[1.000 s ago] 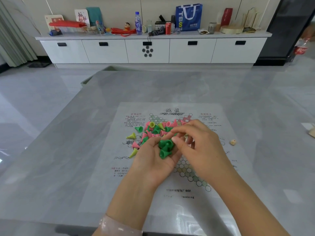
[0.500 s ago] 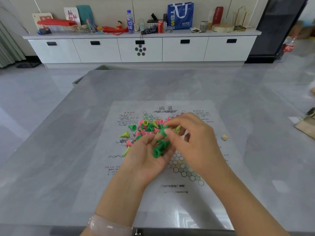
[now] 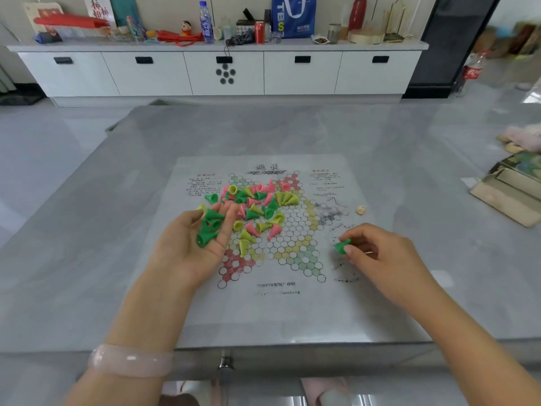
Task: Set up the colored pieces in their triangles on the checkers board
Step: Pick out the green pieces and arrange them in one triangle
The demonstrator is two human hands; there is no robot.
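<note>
Cupping several green pieces (image 3: 209,227) in the upturned left hand (image 3: 193,244) at the board (image 3: 263,306)'s left edge — fingers loosely curled. Pinching one green piece (image 3: 341,247) in the right hand (image 3: 377,253), right of the board's star; mixed pile (image 3: 257,203) atop it.

place: home living room
storage: long white sideboard (image 3: 225,70) against the wall
clutter on top: bottle (image 3: 205,22), red can (image 3: 259,32), blue bag (image 3: 293,15), doll (image 3: 186,27)
floor: pale glossy tiles (image 3: 58,136), cola bottle (image 3: 471,73) standing on them
play: grey table (image 3: 87,259) with paper game board (image 3: 322,303)
</note>
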